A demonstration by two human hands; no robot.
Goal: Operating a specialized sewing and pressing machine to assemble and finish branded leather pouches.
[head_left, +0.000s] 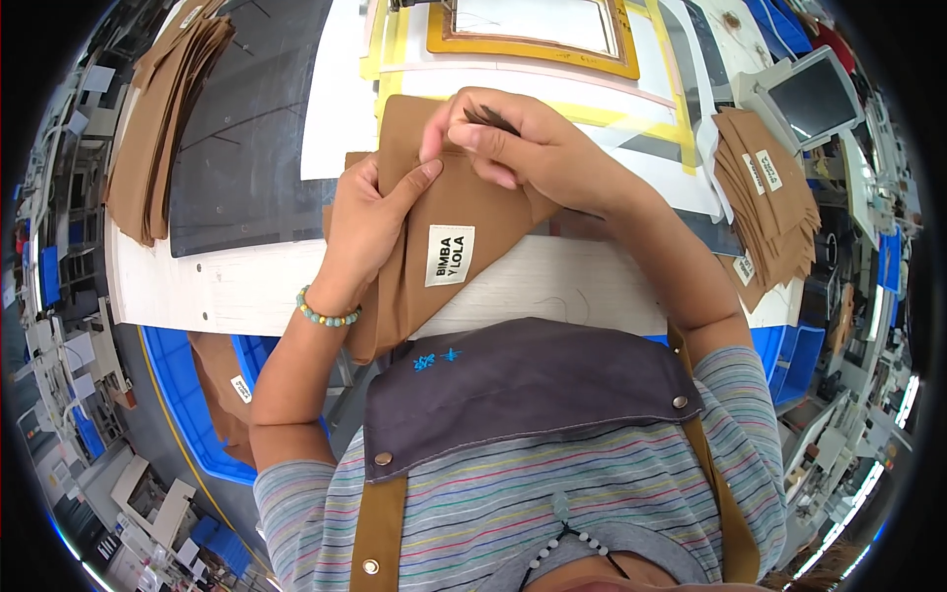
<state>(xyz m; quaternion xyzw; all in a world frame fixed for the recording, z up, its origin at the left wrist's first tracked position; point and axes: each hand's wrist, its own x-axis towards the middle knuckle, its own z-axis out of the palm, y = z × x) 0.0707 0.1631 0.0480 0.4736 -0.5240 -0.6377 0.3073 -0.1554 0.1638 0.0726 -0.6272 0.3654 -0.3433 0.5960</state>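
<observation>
My left hand (370, 222) grips a folded brown fabric piece (409, 296), thumb on top and fingers behind it. A white label (450, 256) with dark print sits on the fabric, below my thumb. My right hand (518, 143) is closed over the fabric's upper part, its fingertips close to my left thumb. Tucked in that hand is a small dark tool (490, 119) with pointed ends, perhaps thread snips; the rest of it is hidden by the fingers. The fabric hangs over the table's near edge toward my apron.
Stacks of brown fabric pieces lie at the left (163, 128) and the right (764, 197) of the white table (247, 291). A yellow-framed sewing template (533, 61) lies ahead on taped sheets. A grey screen (814, 102) stands at the far right. Below left is a blue bin (182, 395) holding brown pieces.
</observation>
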